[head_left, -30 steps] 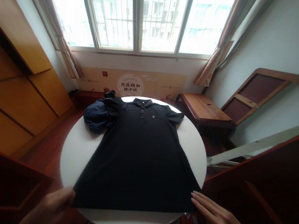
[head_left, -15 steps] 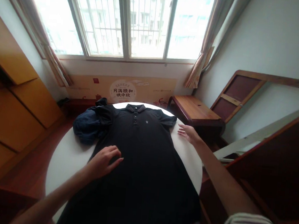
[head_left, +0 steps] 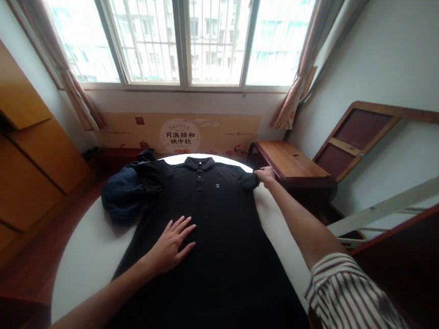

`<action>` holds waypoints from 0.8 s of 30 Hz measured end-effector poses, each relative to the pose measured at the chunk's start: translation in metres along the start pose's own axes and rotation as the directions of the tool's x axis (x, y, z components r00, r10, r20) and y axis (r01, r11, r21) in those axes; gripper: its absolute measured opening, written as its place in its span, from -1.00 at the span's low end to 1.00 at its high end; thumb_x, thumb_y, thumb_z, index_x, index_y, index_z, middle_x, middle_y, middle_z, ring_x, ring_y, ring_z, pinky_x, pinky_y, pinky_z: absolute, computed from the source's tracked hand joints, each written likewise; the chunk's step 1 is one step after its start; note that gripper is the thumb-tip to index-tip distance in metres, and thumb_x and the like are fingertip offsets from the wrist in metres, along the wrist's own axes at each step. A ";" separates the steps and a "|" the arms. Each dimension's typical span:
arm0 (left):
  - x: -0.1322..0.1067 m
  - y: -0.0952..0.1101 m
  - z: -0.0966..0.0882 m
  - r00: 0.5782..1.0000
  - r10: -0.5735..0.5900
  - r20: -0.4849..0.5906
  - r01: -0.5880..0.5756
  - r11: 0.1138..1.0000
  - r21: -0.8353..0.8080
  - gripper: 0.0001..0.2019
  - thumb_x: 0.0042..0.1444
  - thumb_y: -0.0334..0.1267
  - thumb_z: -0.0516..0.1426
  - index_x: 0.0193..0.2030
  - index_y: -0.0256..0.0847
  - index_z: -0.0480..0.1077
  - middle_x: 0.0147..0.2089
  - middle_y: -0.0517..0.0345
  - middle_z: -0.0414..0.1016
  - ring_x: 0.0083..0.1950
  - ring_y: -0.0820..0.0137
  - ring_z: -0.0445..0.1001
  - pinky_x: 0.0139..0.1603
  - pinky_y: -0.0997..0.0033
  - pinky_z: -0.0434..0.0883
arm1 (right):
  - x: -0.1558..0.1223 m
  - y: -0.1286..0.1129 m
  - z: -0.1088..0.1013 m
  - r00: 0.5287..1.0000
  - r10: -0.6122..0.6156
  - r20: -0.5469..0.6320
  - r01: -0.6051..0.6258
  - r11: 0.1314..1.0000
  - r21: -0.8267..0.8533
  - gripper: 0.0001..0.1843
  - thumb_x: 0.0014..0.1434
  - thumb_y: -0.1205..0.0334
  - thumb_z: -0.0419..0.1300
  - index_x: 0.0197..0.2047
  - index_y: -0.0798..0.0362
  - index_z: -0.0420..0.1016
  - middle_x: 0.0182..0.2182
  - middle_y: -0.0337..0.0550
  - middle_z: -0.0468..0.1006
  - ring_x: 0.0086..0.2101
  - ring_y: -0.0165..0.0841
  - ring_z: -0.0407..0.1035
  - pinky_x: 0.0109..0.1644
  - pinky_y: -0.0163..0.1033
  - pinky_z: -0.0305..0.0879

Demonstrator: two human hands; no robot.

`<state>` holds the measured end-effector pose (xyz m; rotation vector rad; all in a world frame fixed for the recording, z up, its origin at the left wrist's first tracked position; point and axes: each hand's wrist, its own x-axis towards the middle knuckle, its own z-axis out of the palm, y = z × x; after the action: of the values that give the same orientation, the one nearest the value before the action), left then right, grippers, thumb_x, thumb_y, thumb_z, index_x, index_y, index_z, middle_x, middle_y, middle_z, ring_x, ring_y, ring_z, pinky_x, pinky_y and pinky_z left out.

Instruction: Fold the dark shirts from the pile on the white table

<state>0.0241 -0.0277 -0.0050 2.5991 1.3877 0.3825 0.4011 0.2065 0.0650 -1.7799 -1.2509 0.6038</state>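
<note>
A black polo shirt (head_left: 219, 256) lies spread front side up, its collar toward the window and its hem toward me. My left hand (head_left: 174, 245) rests on the shirt's body left of the middle, fingers spread and palm down. At the far right, my right hand (head_left: 265, 175) has its fingers closed on the edge of the shirt's short sleeve. Beside the opposite sleeve sits a bunched dark blue and black heap of cloth (head_left: 122, 194).
Under the shirt is a round white table (head_left: 84, 255). A low wooden side table (head_left: 291, 159) stands beyond its right edge, near a leaning wooden frame (head_left: 354, 140). Yellow-brown cabinets (head_left: 14, 177) line the left, and a window (head_left: 215, 36) is ahead.
My right hand has moved in to the sleeve and taken hold of its edge. My left hand has moved slightly right and flattened onto the shirt, its fingers spreading.
</note>
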 end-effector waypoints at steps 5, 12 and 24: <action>0.001 0.001 -0.001 1.000 -0.009 0.010 0.009 1.000 0.004 -0.45 0.36 0.05 -0.06 0.42 -0.03 0.08 0.49 0.05 0.00 0.49 0.08 -0.04 0.41 -0.21 0.01 | -0.014 -0.019 0.008 0.926 -0.280 0.252 0.295 0.955 -0.024 -0.54 -0.05 0.21 0.42 -0.04 0.10 0.55 -0.44 -0.22 0.56 -0.47 -0.43 0.42 -0.37 -0.35 0.37; 0.002 0.004 0.000 1.000 -0.015 0.017 0.014 1.000 0.014 -0.45 0.37 0.05 -0.08 0.43 -0.03 0.07 0.49 0.05 -0.02 0.49 0.08 -0.06 0.41 -0.22 0.00 | -0.014 -0.011 0.030 0.874 -0.329 0.359 0.424 0.876 -0.230 -0.81 0.07 0.19 0.31 -0.46 0.14 0.60 -0.48 -0.08 0.61 -0.34 -0.27 0.52 -0.24 -0.31 0.39; 0.001 0.007 -0.003 1.000 -0.022 0.021 0.021 0.998 0.052 -0.46 0.37 0.03 -0.09 0.43 -0.03 0.06 0.50 0.05 -0.04 0.49 0.08 -0.07 0.41 -0.23 0.03 | 0.043 -0.022 0.088 0.969 -0.030 0.243 0.125 0.914 -0.385 -0.50 -0.02 -0.09 0.41 -0.31 0.26 0.57 -0.45 0.10 0.60 -0.46 -0.23 0.52 -0.43 -0.24 0.48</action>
<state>0.0293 -0.0311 -0.0006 2.6189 1.4364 0.3178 0.3381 0.2815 0.0415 -2.0189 -1.6965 0.5512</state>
